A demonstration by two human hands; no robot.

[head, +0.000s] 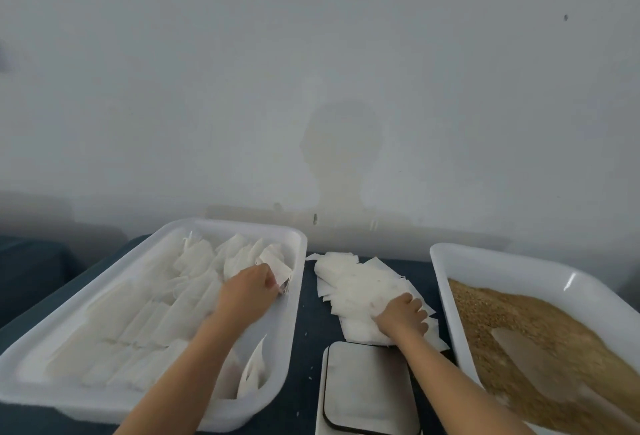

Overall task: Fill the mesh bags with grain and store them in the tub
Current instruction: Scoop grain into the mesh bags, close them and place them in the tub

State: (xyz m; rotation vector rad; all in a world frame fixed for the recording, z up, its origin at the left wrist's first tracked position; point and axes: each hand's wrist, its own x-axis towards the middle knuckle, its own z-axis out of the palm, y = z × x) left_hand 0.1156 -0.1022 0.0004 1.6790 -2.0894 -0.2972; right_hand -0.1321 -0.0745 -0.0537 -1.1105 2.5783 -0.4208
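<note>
Head view. On the left of a dark blue tabletop [304, 348], a white, smooth, round-cornered plastic tub [104, 403], packed with rows of plump, soft-looking filled bags [138, 323]. Left hand [247, 290] deep in the tub's far right corner, fingers curled, pinching one filled mesh bag [275, 266] of thin white gauze. Between the tubs, a loose fanned pile of flat, empty mesh bags [360, 282], square-cut and papery. Right hand [401, 316] down on the near end of that pile, fingers bent over the top sheets; actual grip not discernible. Just nearer, a flat grey scale [367, 389] with rounded corners. On the right, a second glossy white tub [446, 289] holding granular tan grain [512, 316], a pale scoop [530, 355] half sunk in it.
</note>
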